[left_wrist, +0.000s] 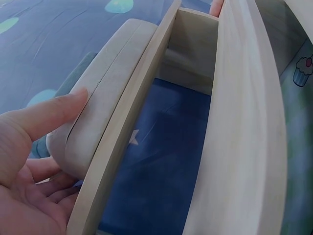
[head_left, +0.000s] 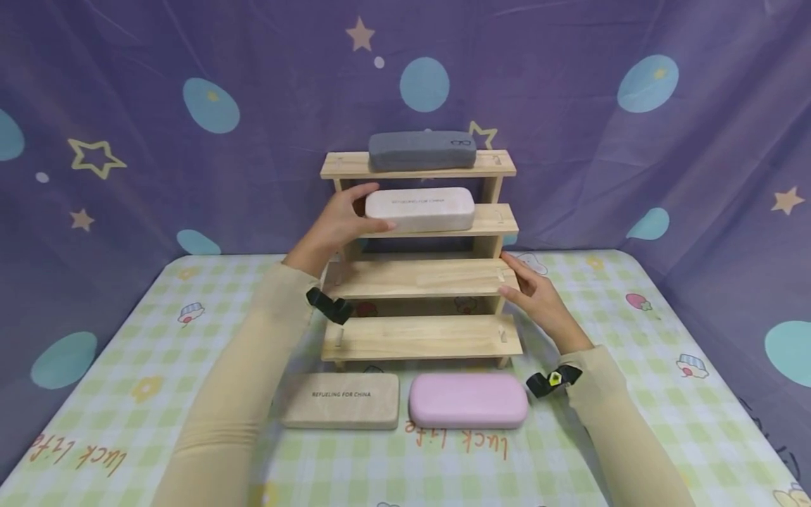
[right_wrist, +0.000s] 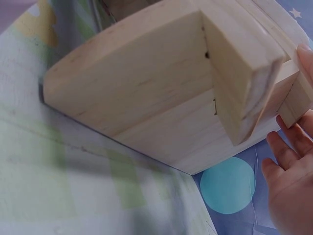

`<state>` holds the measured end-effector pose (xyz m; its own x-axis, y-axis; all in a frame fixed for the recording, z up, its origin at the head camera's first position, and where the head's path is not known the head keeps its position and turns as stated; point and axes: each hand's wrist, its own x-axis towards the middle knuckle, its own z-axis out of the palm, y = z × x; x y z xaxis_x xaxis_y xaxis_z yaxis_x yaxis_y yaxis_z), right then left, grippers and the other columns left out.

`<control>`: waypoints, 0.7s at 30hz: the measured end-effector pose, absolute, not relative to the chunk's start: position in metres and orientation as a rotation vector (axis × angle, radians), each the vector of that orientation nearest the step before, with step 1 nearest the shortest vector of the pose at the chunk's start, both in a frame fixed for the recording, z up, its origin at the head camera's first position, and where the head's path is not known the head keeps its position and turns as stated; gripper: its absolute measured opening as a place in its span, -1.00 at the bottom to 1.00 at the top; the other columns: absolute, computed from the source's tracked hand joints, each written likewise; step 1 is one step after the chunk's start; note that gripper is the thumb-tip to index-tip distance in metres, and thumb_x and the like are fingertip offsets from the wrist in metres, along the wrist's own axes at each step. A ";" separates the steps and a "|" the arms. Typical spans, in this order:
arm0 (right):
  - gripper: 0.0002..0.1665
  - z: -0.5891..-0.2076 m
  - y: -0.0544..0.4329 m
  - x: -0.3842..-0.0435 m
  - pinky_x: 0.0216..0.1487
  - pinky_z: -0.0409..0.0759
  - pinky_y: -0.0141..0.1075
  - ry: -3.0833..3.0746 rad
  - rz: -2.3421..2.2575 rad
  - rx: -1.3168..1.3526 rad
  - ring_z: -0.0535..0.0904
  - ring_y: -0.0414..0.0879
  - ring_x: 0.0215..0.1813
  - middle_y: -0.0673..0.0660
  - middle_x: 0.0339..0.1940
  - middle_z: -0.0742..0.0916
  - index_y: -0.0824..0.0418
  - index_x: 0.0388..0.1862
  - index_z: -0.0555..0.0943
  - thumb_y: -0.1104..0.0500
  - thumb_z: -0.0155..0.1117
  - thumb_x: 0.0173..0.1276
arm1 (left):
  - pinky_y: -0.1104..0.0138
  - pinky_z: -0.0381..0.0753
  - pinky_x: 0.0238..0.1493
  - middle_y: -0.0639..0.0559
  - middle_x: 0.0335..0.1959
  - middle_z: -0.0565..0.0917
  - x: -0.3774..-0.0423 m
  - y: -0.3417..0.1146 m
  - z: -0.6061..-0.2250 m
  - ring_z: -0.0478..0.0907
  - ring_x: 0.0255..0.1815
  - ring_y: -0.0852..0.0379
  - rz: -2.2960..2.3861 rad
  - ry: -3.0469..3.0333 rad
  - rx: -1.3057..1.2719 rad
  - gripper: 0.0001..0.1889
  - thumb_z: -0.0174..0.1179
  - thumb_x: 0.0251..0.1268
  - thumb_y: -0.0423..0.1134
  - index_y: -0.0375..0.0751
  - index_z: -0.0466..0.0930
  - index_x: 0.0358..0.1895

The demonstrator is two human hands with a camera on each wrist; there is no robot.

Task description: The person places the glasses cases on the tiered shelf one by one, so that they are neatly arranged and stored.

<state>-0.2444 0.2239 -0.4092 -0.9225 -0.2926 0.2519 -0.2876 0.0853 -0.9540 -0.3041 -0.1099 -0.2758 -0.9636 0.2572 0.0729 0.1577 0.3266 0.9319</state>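
My left hand grips the left end of a white glasses case, which lies along the second-highest step of a wooden stepped rack. In the left wrist view the thumb presses the side of the case near its seam, with the other fingers underneath and behind. At the rack's right side, my right hand holds the end of the step below, thumb in front and fingers behind. A grey glasses case with a small spectacles print sits on the top step.
On the checked tablecloth before the rack lie a beige glasses case lettered "REFUELING FOR CHINA" and a pink glasses case. A purple patterned curtain hangs behind the rack.
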 end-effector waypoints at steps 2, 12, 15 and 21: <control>-0.25 -0.409 0.224 -0.244 0.29 0.17 -0.55 2.307 -2.032 -0.614 -0.04 0.03 0.51 0.21 0.52 0.08 0.29 0.48 0.08 0.32 0.13 0.38 | 0.29 0.48 0.07 -0.24 0.29 0.37 -0.303 -0.114 -0.277 0.39 0.18 -0.03 1.736 2.482 0.416 -0.11 0.35 0.04 -0.47 -0.32 0.04 0.45; -0.25 -0.411 0.224 -0.245 0.28 0.18 -0.56 2.305 -2.036 -0.623 -0.04 0.06 0.51 0.28 0.52 0.07 0.32 0.47 0.08 0.34 0.13 0.38 | 0.21 0.13 0.39 -0.13 0.46 0.14 -0.285 -0.142 -0.278 0.10 0.45 -0.06 1.684 2.550 0.427 -0.12 0.36 0.08 -0.35 -0.24 0.06 0.46; -0.25 -0.411 0.224 -0.245 0.28 0.19 -0.56 2.300 -2.040 -0.627 -0.04 0.06 0.51 0.30 0.51 0.06 0.32 0.47 0.08 0.34 0.13 0.37 | 0.22 0.16 0.38 -0.10 0.46 0.16 -0.275 -0.150 -0.276 0.12 0.44 -0.04 1.701 2.566 0.434 -0.14 0.35 0.10 -0.34 -0.20 0.07 0.46; -0.25 -0.410 0.225 -0.245 0.28 0.19 -0.56 2.311 -2.033 -0.634 -0.02 0.06 0.51 0.29 0.51 0.08 0.31 0.47 0.08 0.33 0.14 0.37 | 0.22 0.14 0.39 -0.06 0.46 0.16 -0.253 -0.167 -0.277 0.12 0.45 0.00 1.715 2.582 0.437 -0.14 0.36 0.10 -0.31 -0.14 0.09 0.47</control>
<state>-0.2449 0.2249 -0.4104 -0.9185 -0.2963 0.2619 -0.2975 0.0812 -0.9513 -0.2529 -0.1671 -0.2772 -0.9609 0.2366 0.1438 0.2242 0.3605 0.9054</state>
